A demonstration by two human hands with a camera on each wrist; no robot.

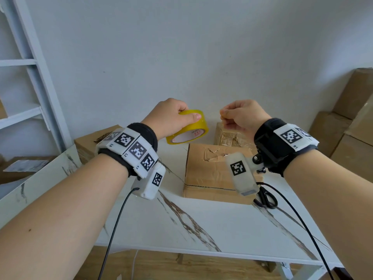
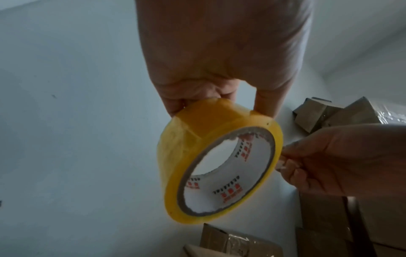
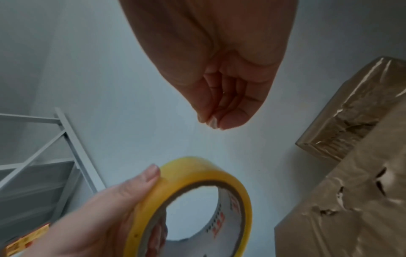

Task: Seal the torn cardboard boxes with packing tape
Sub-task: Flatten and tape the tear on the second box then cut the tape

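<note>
My left hand [image 1: 171,116] grips a yellow roll of packing tape [image 1: 187,128] above the table, thumb on its outer face. My right hand [image 1: 240,116] is a short way to the right of the roll and pinches the clear free end of the tape [image 3: 213,123] between thumb and fingertips. Below both hands lies a cardboard box [image 1: 212,168] with a torn, crumpled top. A smaller box [image 1: 230,136] wrapped in shiny tape sits behind it. The left wrist view shows the roll [image 2: 182,142] and the pinching right hand [image 2: 340,161] beside it.
Black scissors [image 1: 266,197] lie right of the torn box on the marble-patterned table [image 1: 181,229]. Another box [image 1: 86,142] stands at the table's left back corner. Stacked cartons [image 1: 347,122] fill the right side, a white shelf frame [image 1: 30,77] the left. Cables hang from both wrists.
</note>
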